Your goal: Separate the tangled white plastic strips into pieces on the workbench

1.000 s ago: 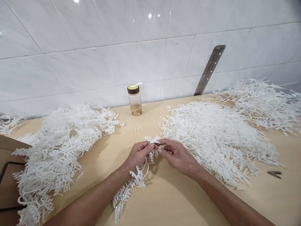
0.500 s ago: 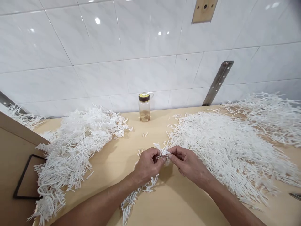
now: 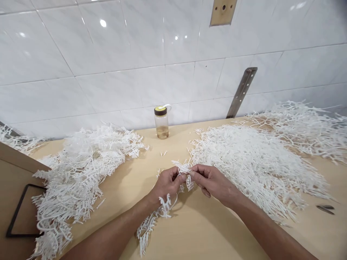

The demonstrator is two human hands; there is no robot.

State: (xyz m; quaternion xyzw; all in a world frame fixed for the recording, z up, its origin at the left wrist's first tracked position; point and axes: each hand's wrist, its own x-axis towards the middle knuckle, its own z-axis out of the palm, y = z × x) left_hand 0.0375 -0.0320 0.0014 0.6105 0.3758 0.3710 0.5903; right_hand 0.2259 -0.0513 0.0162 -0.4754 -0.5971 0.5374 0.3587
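Over the middle of the wooden table, my left hand (image 3: pixel 170 182) pinches a white branching plastic strand (image 3: pixel 182 167) between thumb and fingers. My right hand (image 3: pixel 210 180) grips the right side of the same piece, its fingertips close to the left thumb. From the left hand a length of linked white sprigs (image 3: pixel 148 225) trails past the left wrist down to the tabletop. A large heap of loose white sprigs (image 3: pixel 249 155) lies right of my hands, and another white pile (image 3: pixel 81 162) lies to the left. The exact joint between the fingertips is hidden.
A clear bottle with a dark and yellow lid (image 3: pixel 162 124) stands near the tiled wall. Small tweezers-like metal tool (image 3: pixel 325 208) lies at the right. A wooden panel with a black handle (image 3: pixel 23 209) borders the left. A metal bracket (image 3: pixel 242 92) leans against the wall.
The view has shifted slightly to the right. Both hands stay together at the strand, and the trailing sprigs have moved up over the left wrist. More white tips show above the fingers.
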